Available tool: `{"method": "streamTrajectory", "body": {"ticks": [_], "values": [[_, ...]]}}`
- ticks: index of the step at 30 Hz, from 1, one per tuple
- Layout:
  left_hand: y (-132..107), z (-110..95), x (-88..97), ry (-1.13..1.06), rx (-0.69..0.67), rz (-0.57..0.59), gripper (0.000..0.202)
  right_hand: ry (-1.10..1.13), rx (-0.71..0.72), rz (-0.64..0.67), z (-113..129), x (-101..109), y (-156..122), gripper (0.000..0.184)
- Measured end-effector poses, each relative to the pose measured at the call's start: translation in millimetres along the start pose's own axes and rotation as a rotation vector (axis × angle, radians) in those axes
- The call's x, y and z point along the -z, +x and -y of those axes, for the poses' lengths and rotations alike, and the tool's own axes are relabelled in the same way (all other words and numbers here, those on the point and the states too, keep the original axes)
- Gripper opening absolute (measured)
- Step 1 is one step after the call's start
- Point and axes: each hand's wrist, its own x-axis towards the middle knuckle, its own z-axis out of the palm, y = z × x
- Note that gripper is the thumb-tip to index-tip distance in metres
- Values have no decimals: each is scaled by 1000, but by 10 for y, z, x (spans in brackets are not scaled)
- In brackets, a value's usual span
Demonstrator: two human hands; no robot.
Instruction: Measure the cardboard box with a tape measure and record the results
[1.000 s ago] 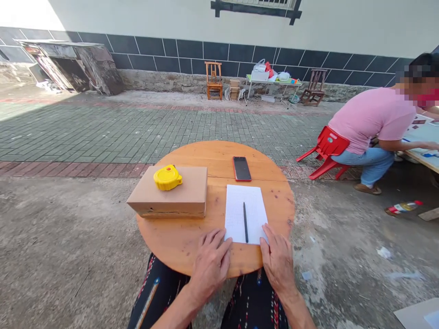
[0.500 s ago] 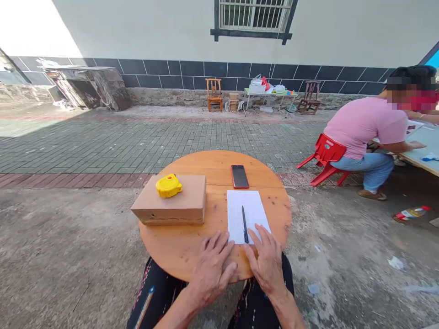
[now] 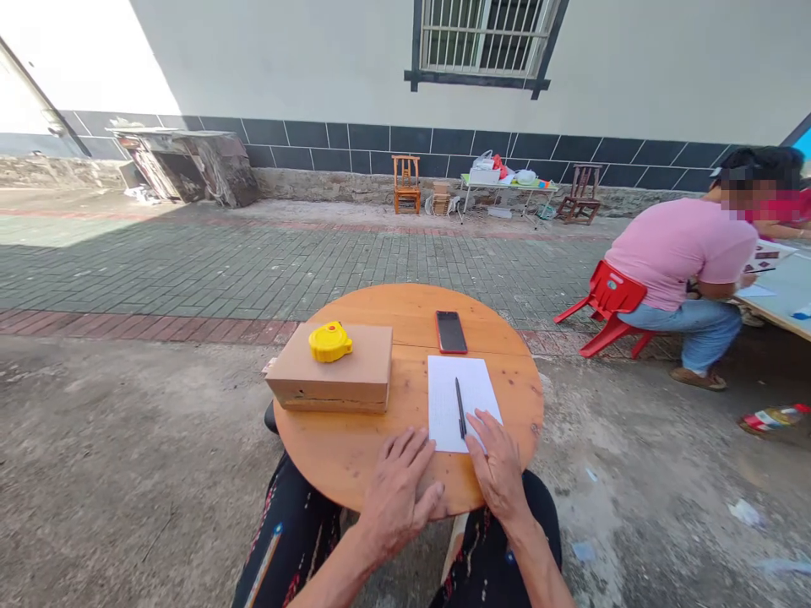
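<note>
My left hand [image 3: 400, 481] lies flat on the near side of the round wooden table [image 3: 335, 456], fingers stretched out, its fingertips by the paper's lower left corner. My right hand [image 3: 498, 460] rests with fingers spread over the lower right part of the white paper [image 3: 443, 397]. A black pen [image 3: 459, 405] lies lengthwise on the sheet, just left of my right fingertips; neither hand grips it. Beyond the paper is a dark-screened phone [image 3: 451, 332] with a red edge. To the left, a yellow tape measure [image 3: 330, 342] sits on top of a closed cardboard box [image 3: 364, 355].
At right, a person in a pink shirt [image 3: 690, 245] sits on a red plastic chair [image 3: 614, 291] at another table [image 3: 789, 283]. A bottle [image 3: 774, 418] lies on the ground there. Along the far wall are a wooden chair [image 3: 406, 181] and a cluttered folding table [image 3: 507, 181].
The view has shifted slightly, moving the scene a little right and down. My hands stay in nearly the same place on the table. The person in pink has lowered the near arm.
</note>
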Motion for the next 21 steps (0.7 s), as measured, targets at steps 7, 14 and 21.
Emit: {"method": "streamTrajectory", "body": {"ticks": [7,14,21], "values": [[-143,-22,16,-93,-2,-320,44,138,-55,-127,-147,-65,-45,56],[-661,348,265,-25,127,-612,53,167,-61,-184,-209,-51,-7,65],[-739,1101,767,-156,492,-805,41,156,-2,-206,523,-1,376,52]]}}
